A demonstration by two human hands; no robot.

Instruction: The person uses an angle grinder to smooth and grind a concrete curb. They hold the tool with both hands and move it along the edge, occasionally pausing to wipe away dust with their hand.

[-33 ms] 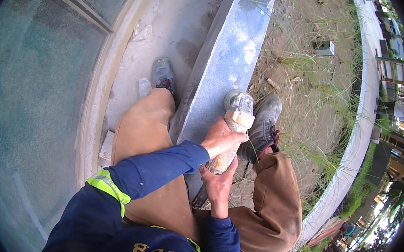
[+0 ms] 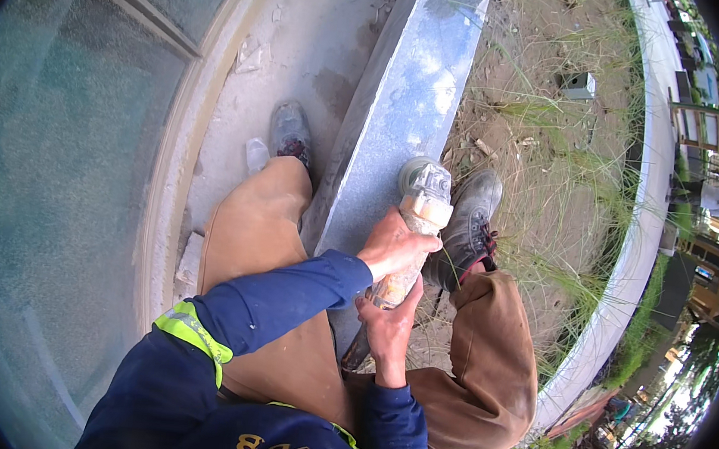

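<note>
An angle grinder (image 2: 426,212), dusty and pale, lies lengthwise between my hands with its round disc end (image 2: 414,173) against the top of a long grey stone ledge (image 2: 406,99). My left hand (image 2: 394,243) is wrapped round its body just behind the metal head. Lower down, my right hand (image 2: 391,327) grips the rear of the body. A dark length, perhaps the tool's tail or cord, runs out below the right hand. How the disc's face meets the stone is hidden under the head.
My legs straddle the ledge: one boot (image 2: 291,130) on the dusty concrete strip (image 2: 308,42), the other (image 2: 474,223) on grassy soil (image 2: 538,168). A dusty glass pane (image 2: 63,153) stands at left. A small grey box (image 2: 578,85) sits in the soil; a pale curb (image 2: 649,166) curves beyond.
</note>
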